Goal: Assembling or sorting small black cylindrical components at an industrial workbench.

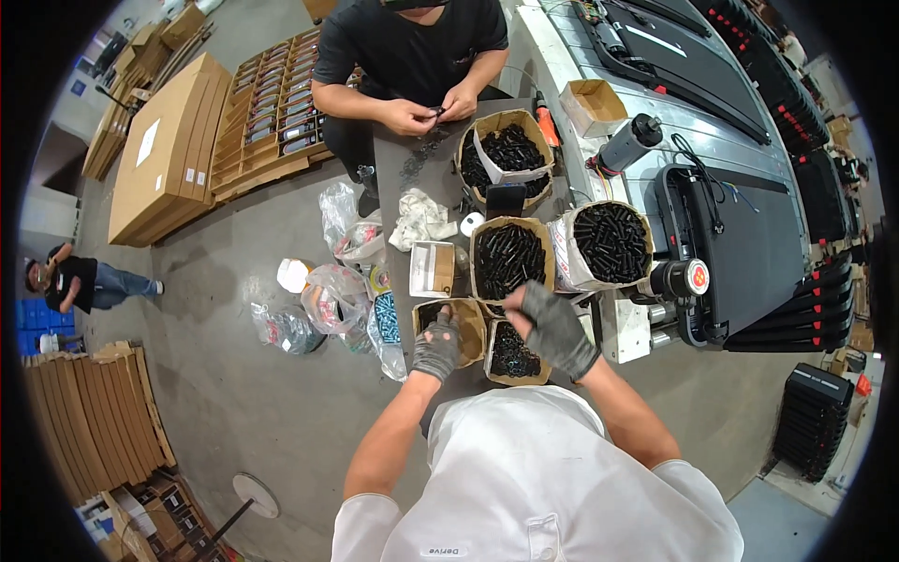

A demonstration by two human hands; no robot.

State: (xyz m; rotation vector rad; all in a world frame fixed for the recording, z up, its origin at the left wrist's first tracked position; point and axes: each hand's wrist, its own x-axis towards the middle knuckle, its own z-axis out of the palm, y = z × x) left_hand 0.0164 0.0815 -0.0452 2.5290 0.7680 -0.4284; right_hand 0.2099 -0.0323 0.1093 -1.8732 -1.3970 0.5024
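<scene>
My left hand (437, 348), in a grey fingerless glove, reaches over the near rim of an open cardboard box (472, 330). Its fingers are stretched out; dark contents show beside them. My right hand (555, 328), gloved alike, hovers at the near edge of a carton of black cylindrical parts (508, 258). Its bare fingertips are apart, and I see nothing between them. Just below the right hand stands a smaller box of small black pieces (515, 356). A white-sided carton of black cylinders (611, 244) is to the right.
Across the grey table, a person (412, 56) handles a small dark part beside another filled carton (506, 155). A white box (433, 270), cloth (421, 220) and tape roll (472, 224) lie nearby. Plastic bags (332, 295) sit left; a treadmill-like machine (740, 244) stands right.
</scene>
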